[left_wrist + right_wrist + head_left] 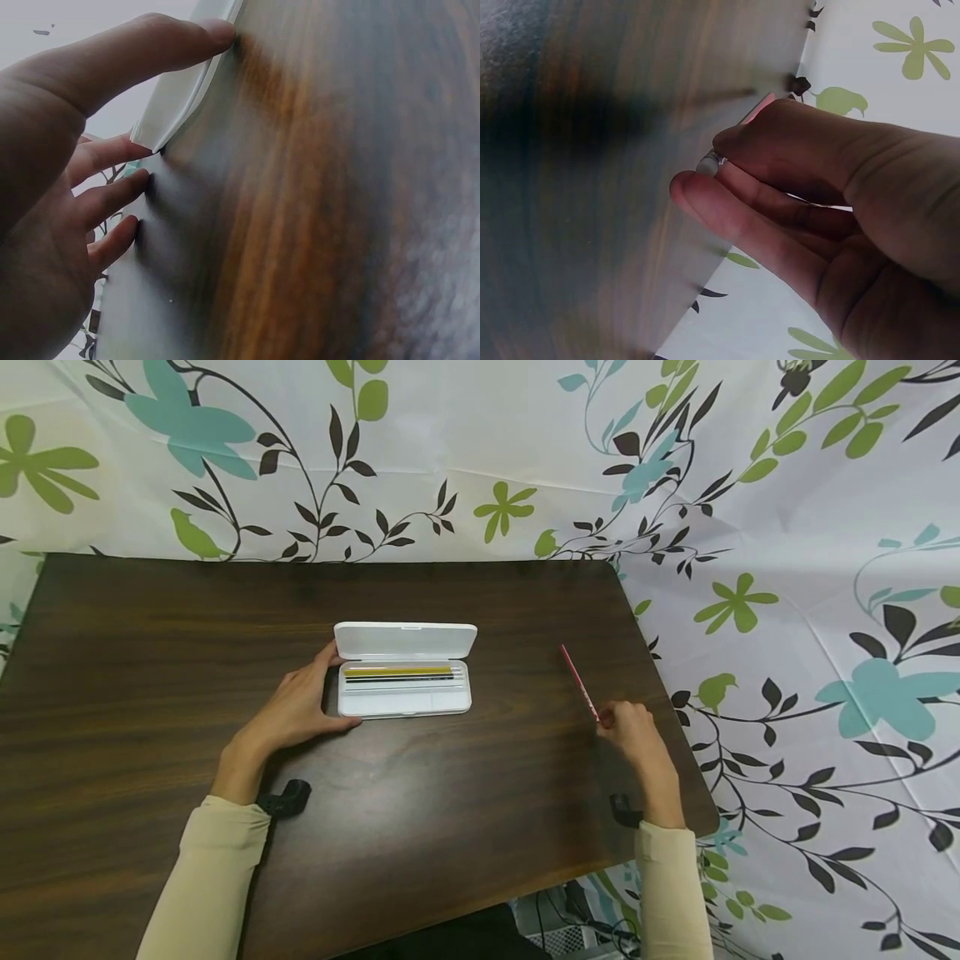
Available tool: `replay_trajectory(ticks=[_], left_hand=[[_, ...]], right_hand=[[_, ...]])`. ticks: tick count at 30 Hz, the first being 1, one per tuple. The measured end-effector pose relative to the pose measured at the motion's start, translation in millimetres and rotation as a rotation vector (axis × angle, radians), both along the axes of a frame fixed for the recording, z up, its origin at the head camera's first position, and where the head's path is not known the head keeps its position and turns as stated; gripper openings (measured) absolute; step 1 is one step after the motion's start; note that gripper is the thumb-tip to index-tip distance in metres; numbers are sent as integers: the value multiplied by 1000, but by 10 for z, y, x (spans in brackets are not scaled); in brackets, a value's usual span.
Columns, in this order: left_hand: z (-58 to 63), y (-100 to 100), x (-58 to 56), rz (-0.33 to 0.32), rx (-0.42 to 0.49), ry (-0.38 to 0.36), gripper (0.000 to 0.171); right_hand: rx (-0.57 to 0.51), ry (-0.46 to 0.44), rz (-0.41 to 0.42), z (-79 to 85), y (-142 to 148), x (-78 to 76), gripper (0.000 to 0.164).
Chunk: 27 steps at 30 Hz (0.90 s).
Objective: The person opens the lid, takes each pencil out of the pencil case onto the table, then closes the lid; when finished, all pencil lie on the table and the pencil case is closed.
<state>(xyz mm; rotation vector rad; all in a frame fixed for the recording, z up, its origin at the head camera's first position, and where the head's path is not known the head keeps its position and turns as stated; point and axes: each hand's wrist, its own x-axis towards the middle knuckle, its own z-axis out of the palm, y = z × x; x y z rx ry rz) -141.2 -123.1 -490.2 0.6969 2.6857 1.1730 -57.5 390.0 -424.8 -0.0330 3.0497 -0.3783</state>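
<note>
An open white pencil case lies on the table with its lid raised at the back. Inside it are a yellow pencil and dark pencils, side by side. My left hand holds the case's left end, thumb at the front edge and fingers toward the back; in the left wrist view the thumb touches the case. Off to the right, my right hand pinches a red pencil near its eraser end, between thumb and fingers. Its far end slants up and left, away from me.
The brown wooden table ends at the right just past my right hand. Behind and beside it hangs a white cloth printed with leaves and flowers. Cables show below the front edge.
</note>
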Motion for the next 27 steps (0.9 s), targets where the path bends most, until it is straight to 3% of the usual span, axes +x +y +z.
replay_trajectory(ticks=[6,14,22,27], left_hand=[[-2,0,4,1,2,-8,129],[4,1,7,-5,5,-7,129],[0,3,7,-4,6,-2,128],[-4,0,3,-2,2,1,127]], right_hand=[[-1,-30,-31,-36,0,13,7],[91,-58,-76,-3,-41,10,34],[149,19,-11,75,-192,-44,38],[148,79,87,153,-420,-154,34]])
